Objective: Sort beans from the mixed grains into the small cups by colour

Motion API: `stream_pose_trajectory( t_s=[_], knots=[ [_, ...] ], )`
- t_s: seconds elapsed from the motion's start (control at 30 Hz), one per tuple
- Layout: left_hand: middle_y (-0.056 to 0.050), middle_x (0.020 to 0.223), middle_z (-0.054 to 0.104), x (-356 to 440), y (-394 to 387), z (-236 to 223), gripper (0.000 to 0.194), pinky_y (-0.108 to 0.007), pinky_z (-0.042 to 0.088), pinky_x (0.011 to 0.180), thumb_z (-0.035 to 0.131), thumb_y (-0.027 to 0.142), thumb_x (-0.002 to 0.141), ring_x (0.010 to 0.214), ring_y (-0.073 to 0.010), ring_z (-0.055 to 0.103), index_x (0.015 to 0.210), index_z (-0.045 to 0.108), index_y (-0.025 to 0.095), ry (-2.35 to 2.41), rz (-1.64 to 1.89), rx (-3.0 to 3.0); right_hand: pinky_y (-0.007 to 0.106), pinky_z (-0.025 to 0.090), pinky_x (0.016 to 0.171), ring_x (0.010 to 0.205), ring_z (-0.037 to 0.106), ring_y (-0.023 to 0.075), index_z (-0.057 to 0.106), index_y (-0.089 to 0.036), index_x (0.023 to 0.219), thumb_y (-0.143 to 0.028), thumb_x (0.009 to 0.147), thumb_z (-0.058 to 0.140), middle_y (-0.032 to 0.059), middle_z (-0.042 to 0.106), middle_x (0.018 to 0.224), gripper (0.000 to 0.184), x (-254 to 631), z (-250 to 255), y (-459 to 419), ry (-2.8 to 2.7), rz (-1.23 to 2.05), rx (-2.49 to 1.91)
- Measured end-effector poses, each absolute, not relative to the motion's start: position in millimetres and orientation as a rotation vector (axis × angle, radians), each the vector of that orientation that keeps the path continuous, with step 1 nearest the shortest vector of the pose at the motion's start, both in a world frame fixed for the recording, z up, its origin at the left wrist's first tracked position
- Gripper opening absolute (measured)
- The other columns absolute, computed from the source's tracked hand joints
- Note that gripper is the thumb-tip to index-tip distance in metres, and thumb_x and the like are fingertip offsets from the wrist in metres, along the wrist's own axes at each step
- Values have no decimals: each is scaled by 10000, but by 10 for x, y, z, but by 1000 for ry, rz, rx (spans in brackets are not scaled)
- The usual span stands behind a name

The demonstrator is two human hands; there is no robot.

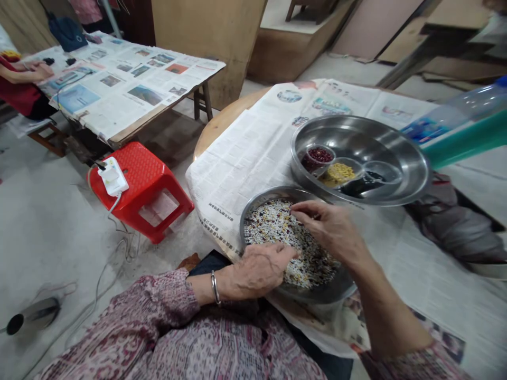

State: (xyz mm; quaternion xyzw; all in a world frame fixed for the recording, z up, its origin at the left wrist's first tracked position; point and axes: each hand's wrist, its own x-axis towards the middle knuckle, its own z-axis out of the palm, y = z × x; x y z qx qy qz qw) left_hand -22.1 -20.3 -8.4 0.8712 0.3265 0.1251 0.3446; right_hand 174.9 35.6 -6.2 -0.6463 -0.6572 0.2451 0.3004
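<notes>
A steel bowl (pixel 320 295) on the near edge of the round table holds mixed grains (pixel 269 224), mostly white with yellow, red and black ones. Over its far right side is my right hand (pixel 336 227), with thumb and index finger pinched together; what lies between them is too small to name. My left hand (pixel 261 269) reaches across the near rim, its fingers bent together at the grains and their tips partly hidden. Behind stands a wider steel basin (pixel 412 153) with clear cups of red beans (pixel 320 154), yellow grains (pixel 339 173) and black beans (pixel 370 180).
Newspaper (pixel 245 153) covers the round table. A large plastic bottle (pixel 447 116) and a grey bag (pixel 455 221) are at right. To the left, a red stool (pixel 138 163) carries a power strip (pixel 113 177), its cable on the floor. Another person sits at the far table (pixel 119 111).
</notes>
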Motion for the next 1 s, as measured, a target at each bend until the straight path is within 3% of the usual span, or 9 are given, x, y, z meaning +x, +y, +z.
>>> stream_pose_trajectory(
  t_s=[0.23, 0.47, 0.77, 1.0],
  knots=[
    [-81, 1101, 654, -181, -204, -152, 330, -315, 531, 854, 379, 79, 917, 987, -204, 629, 1197, 534, 158, 908, 299, 2398, 352, 492, 679, 686, 651, 212, 758, -222, 940, -318, 810, 570, 57, 744, 835, 248, 1795, -285, 335, -2000, 414, -1804],
    [-87, 1092, 645, -174, -203, -131, 327, -339, 535, 867, 401, 61, 886, 994, -208, 617, 1165, 536, 167, 912, 259, 2397, 342, 497, 762, 864, 662, 224, 755, -230, 968, -261, 866, 520, 68, 737, 983, 258, 1733, -351, 312, -2163, 245, -1793],
    [-85, 1071, 646, -182, -206, -151, 290, -323, 536, 849, 393, 91, 912, 980, -214, 620, 1148, 548, 156, 906, 263, 2426, 326, 459, 745, 868, 631, 233, 720, -210, 909, -234, 906, 477, 90, 704, 913, 244, 1658, -349, 321, -2322, 27, -1805],
    [-73, 1085, 642, -187, -199, -152, 323, -301, 532, 854, 403, 82, 900, 988, -198, 626, 1179, 538, 173, 919, 215, 2390, 325, 439, 723, 813, 623, 225, 661, -206, 866, -230, 891, 452, 89, 699, 867, 212, 1662, -350, 304, -2242, 132, -1796]
  ],
)
